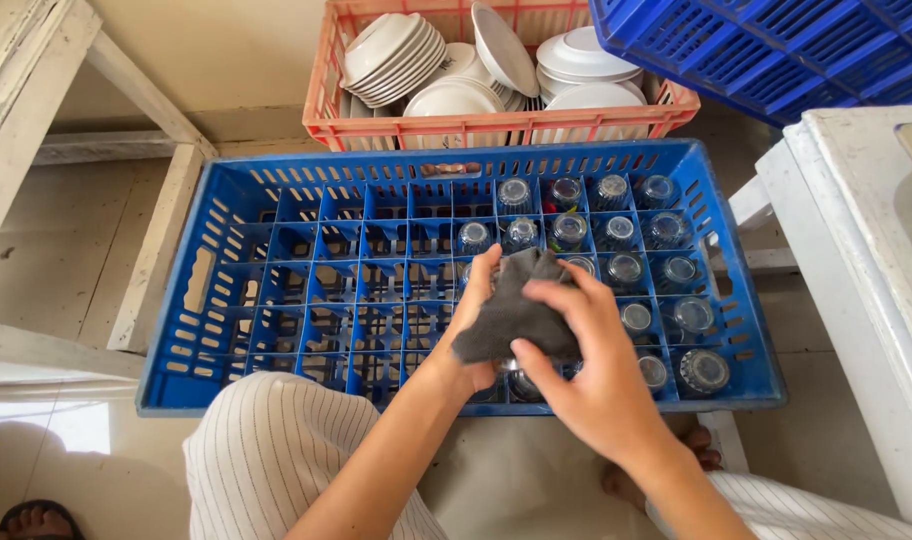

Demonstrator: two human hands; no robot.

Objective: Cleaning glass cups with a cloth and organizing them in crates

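A grey cloth (516, 315) is bunched between both my hands, over the blue compartment crate (226, 330) on the floor. My left hand (473, 320) grips the cloth from the left side and underneath. On the right, my right hand (586, 365) presses over it with the fingers curled on top. Whatever the cloth wraps is hidden. Several upturned clear glasses (616, 232) stand in the crate's right-hand cells, just beyond and beside my hands. The left cells hold nothing.
An orange crate (476, 128) full of white bowls and plates (391, 50) stands behind the blue one. Another blue crate (776, 50) leans at top right. A white counter (866, 250) is to the right, a white wooden frame (161, 240) to the left.
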